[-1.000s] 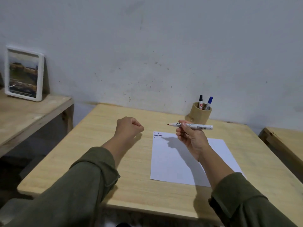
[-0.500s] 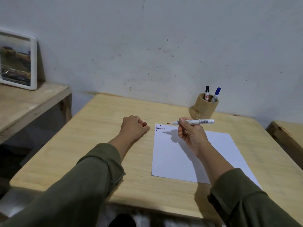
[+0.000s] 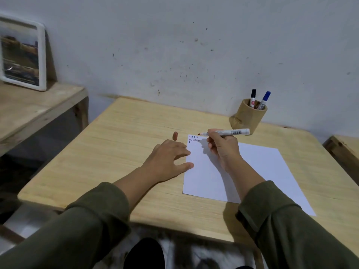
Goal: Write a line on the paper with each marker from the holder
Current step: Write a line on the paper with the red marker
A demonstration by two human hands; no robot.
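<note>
A white sheet of paper (image 3: 258,171) lies on the wooden table (image 3: 120,144), with short rows of dark marks in its far left corner. My right hand (image 3: 223,150) holds an uncapped red marker (image 3: 227,132), its tip pointing left just above those marks. The marker's red cap (image 3: 175,136) stands upright on the table left of the paper. My left hand (image 3: 169,158) rests flat with fingers spread, its fingertips on the paper's left edge. A wooden holder (image 3: 247,119) at the back right holds a black marker (image 3: 253,98) and a blue marker (image 3: 264,99).
A lower wooden shelf (image 3: 35,111) stands to the left with a white framed picture (image 3: 21,53) leaning on the wall. Another wooden surface (image 3: 343,152) shows at the right edge. The wall runs close behind the table.
My left hand opened from a fist and now lies flat at the paper's edge; the red cap now stands on the table. My right hand lowered the marker toward the paper's corner.
</note>
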